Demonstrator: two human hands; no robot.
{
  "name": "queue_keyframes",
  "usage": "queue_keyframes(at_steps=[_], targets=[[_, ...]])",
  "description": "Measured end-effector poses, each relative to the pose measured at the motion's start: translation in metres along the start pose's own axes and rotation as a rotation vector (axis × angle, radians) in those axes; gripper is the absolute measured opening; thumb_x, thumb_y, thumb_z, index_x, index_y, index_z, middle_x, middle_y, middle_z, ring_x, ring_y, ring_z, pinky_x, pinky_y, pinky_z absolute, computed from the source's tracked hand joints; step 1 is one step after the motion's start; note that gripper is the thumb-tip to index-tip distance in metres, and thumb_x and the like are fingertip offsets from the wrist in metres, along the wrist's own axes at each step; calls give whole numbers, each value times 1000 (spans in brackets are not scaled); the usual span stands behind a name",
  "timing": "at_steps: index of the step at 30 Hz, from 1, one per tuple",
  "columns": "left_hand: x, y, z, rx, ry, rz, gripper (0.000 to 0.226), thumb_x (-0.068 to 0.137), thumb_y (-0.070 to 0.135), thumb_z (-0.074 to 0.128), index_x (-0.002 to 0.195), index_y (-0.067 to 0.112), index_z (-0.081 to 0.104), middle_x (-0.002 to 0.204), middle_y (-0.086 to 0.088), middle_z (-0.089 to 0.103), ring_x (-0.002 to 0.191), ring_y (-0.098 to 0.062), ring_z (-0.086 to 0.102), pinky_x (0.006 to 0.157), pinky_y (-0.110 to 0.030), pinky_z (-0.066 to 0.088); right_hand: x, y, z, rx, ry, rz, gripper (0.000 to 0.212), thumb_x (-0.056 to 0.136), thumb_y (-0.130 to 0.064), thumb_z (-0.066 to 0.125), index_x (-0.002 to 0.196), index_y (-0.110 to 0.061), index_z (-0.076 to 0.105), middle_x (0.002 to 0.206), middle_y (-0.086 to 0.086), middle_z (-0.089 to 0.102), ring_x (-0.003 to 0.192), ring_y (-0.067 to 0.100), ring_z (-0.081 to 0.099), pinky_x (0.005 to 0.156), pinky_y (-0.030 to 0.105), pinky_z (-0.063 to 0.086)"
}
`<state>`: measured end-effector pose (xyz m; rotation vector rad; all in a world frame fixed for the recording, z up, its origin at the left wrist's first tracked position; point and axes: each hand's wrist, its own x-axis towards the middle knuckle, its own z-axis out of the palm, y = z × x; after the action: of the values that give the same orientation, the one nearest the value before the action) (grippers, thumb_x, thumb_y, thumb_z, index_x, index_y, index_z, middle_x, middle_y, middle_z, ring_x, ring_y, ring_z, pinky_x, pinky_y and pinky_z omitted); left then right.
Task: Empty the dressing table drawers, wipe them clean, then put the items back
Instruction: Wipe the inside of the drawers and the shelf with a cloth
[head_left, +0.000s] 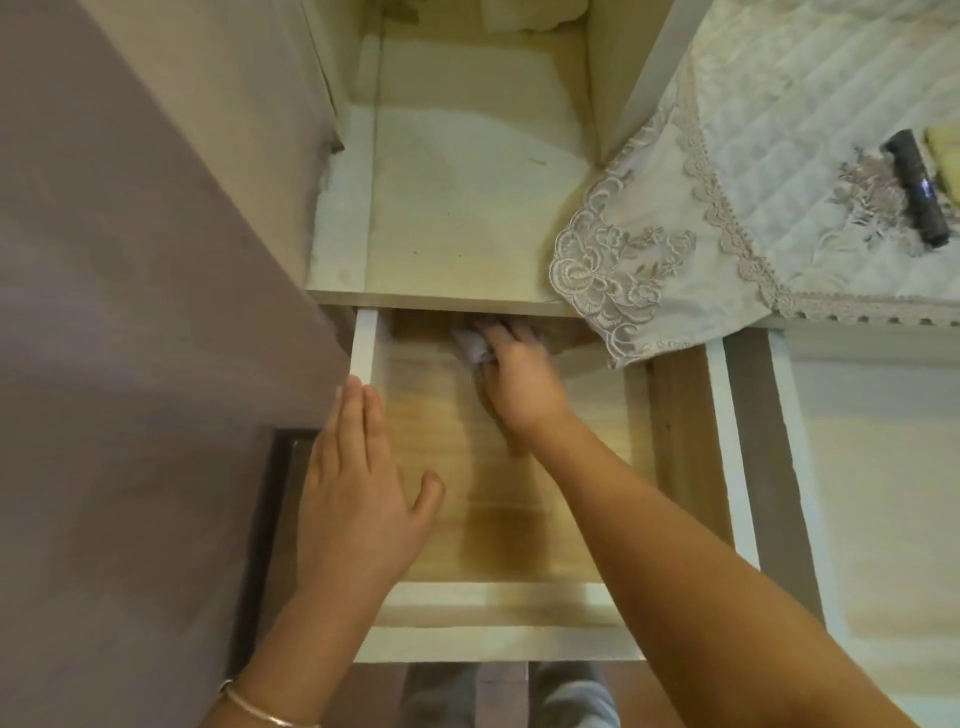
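An open wooden drawer (524, 603) is pulled out below me, its light wood bottom bare. My right hand (519, 384) reaches to the far end of the drawer, under the table's edge, and grips a grey cloth (475, 351) pressed on the drawer bottom. My left hand (358, 478) lies flat with straight fingers over the drawer's left wall, fingertips near its white top edge; it holds nothing.
A second open drawer (878, 493) stands at the right. Above it a lace-edged quilted cloth (727, 218) covers the table top, with a dark tube (917, 192) lying on it. A purple wall (130, 312) bounds the left. An open shelf (467, 208) lies ahead.
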<state>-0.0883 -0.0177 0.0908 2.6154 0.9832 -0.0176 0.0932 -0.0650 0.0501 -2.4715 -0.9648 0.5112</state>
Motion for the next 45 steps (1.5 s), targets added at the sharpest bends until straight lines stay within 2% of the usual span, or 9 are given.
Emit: queue_keyframes(at_steps=[3,6,10,15,19,25,31,40,45], targets=[[0,2,-2,5,-9,16,89,84,49,45,137,13,-16,146,-2,-20,134,-11,-14,108,-30,-1,-15,45,-32,45,105,247,34,89,-12,49,123,-14,52,126,14,53,113,32,48,83,28,38],[0,2,-2,9,-10,16,88,85,48,45,137,12,-17,145,-3,-20,134,-12,-14,109,-30,0,-25,73,-57,-85,110,425,24,91,-8,46,110,2,56,112,24,58,104,37,53,75,32,37],[0,2,-2,44,3,18,88,85,45,49,140,7,-8,148,-7,-12,138,-17,-4,109,-33,7,-35,62,-56,-219,28,381,32,87,2,42,118,3,52,124,26,51,114,41,46,95,40,36],[0,4,-5,66,-48,-11,90,82,41,55,144,2,3,153,-15,2,141,-27,7,110,-37,14,-107,48,-49,-203,-64,412,48,91,-4,41,138,-14,32,141,17,36,118,39,41,96,42,38],[0,5,-6,64,-62,-10,90,84,42,53,144,3,0,154,-14,-3,142,-26,4,111,-36,11,-151,44,-47,-163,-130,431,47,93,-10,40,139,-18,33,142,13,38,121,33,42,101,38,38],[0,7,-3,66,-45,-22,90,81,40,57,144,1,6,154,-16,4,140,-29,11,110,-40,18,-104,53,-54,-155,-27,447,47,90,-10,47,136,-13,38,132,19,45,113,39,47,94,43,41],[0,6,-7,84,-78,-15,90,84,43,53,145,4,-1,154,-14,-2,141,-28,4,111,-39,15,-139,53,-56,-262,-199,382,46,90,-10,46,135,-16,39,135,14,45,112,34,49,93,38,43],[-7,-6,-24,-86,-183,2,85,88,45,47,145,13,-8,153,1,-17,141,-20,1,112,-39,15,-151,46,-85,-167,-494,310,36,85,-11,56,120,-19,54,113,8,63,101,27,59,84,35,50],[-35,-15,-29,-127,-226,-34,69,93,34,34,145,17,-7,151,7,-20,141,-18,5,112,-35,13,-135,-10,-54,67,-629,26,34,83,-12,56,116,-18,60,113,6,65,103,25,57,89,40,47]])
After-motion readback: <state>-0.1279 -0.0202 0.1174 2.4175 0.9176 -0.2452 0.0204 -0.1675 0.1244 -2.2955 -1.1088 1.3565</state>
